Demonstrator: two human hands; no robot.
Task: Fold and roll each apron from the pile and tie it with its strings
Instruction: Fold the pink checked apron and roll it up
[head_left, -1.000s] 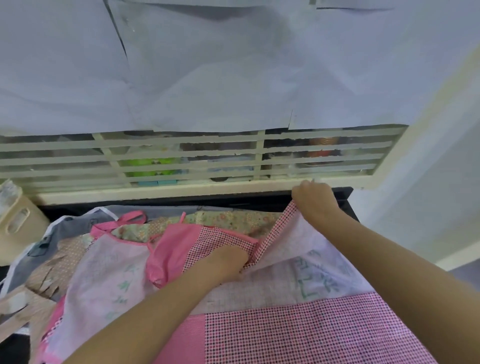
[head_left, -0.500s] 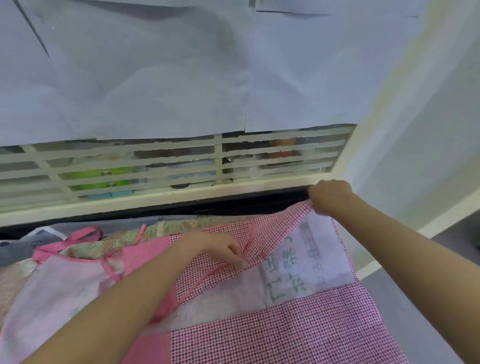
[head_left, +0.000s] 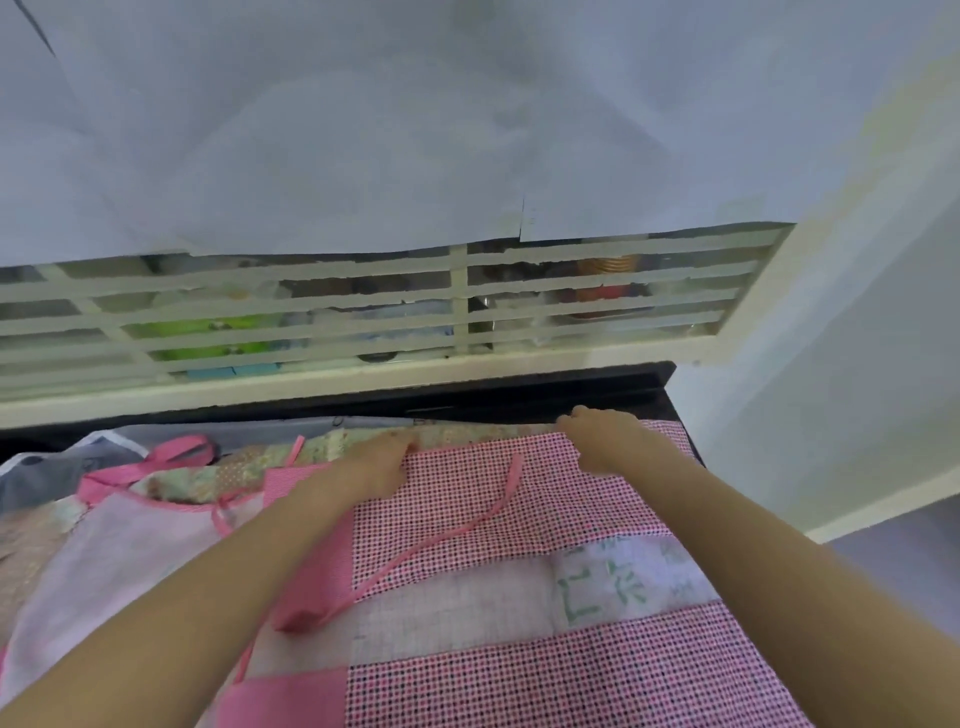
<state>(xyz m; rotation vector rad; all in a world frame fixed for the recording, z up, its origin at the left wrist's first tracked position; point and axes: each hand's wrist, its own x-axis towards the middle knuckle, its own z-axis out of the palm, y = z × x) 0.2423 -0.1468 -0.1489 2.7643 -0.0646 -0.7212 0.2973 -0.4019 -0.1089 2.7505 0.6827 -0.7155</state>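
A pink checked patchwork apron (head_left: 545, 675) lies spread over the pile in front of me, with a pale panel bearing green characters across its middle. A pink string (head_left: 467, 525) trails across its checked top part. My left hand (head_left: 384, 462) grips the apron's far edge on the left. My right hand (head_left: 602, 441) grips the same far edge further right. Both hands have fingers curled over the cloth.
More aprons lie at the left: a pale pink one (head_left: 130, 551), a floral one (head_left: 249, 462) and a grey one (head_left: 47, 478). The dark table's far edge (head_left: 519, 400) meets a slatted cream window frame (head_left: 363, 332). A white wall (head_left: 831, 389) is at right.
The apron's far part has been turned so the checked cloth covers the top. My left hand moved up to the far edge; my right hand moved left along it.
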